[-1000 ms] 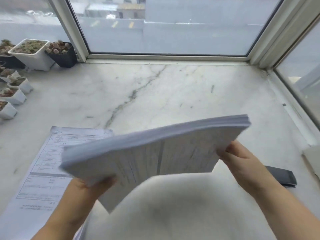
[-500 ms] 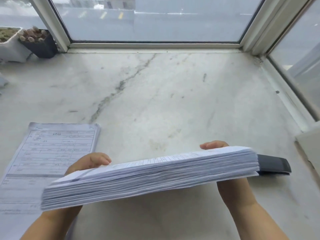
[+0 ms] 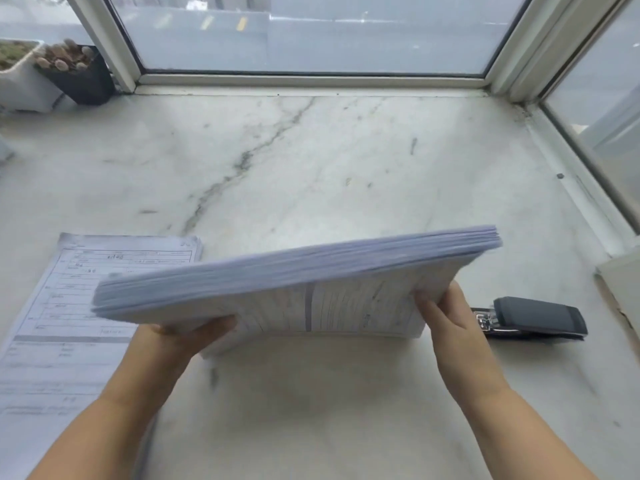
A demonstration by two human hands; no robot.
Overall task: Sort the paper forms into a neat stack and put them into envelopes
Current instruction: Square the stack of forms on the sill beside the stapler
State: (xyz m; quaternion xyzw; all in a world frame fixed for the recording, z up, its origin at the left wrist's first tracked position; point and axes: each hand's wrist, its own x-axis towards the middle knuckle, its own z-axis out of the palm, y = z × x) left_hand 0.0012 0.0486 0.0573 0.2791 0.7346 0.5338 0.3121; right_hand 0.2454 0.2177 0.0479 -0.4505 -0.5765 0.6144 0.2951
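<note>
A thick stack of paper forms (image 3: 294, 282) stands on its long edge on the marble counter (image 3: 311, 168), tilted away from me so its printed underside faces me. My left hand (image 3: 187, 336) grips the stack's left side from below. The right side is gripped by my right hand (image 3: 446, 317), thumb on the near face. A second pile of printed forms (image 3: 79, 306) lies flat on the counter to the left. An envelope edge (image 3: 620, 282) shows at the right border.
A black stapler (image 3: 533, 318) lies on the counter just right of my right hand. Potted succulents (image 3: 72, 69) stand at the back left corner. Window frames close off the counter at the back and along the right side.
The stack was held level half a second ago; it has tipped up again onto its lower edge on the counter, with both hands still holding its sides.
</note>
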